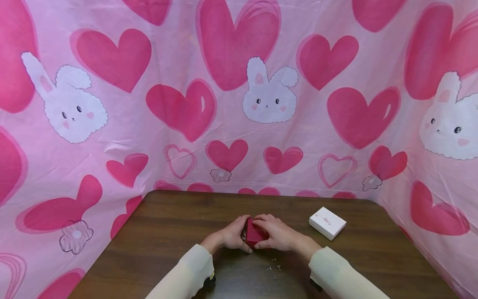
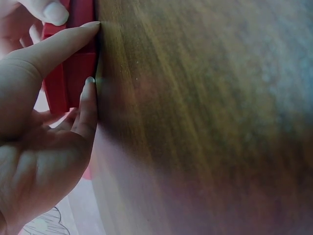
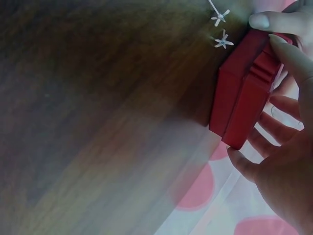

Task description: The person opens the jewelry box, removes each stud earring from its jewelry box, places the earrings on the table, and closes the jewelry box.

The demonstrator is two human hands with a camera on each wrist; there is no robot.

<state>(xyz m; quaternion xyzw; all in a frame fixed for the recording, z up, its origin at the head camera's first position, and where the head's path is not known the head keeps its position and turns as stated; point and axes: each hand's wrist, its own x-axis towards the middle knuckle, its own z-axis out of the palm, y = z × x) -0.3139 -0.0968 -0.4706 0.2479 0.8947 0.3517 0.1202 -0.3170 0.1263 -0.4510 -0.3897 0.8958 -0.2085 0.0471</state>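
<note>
A small red box (image 1: 255, 233) with a lid sits on the wooden table between both hands. My left hand (image 1: 233, 235) grips its left side; in the left wrist view the thumb lies along the red box (image 2: 80, 73) near the table surface. On the other side my right hand (image 1: 278, 234) holds it, fingers over the top and thumb at the near edge. The right wrist view shows the lid down on the red box (image 3: 244, 93). Several small silver star-shaped pieces (image 3: 224, 41) with thin stems lie on the table close to the box.
A white box (image 1: 327, 223) with red lettering stands on the table (image 1: 179, 220) to the right of the hands. Pink cloth (image 1: 231, 133) with hearts and rabbits hangs behind the table and at both sides.
</note>
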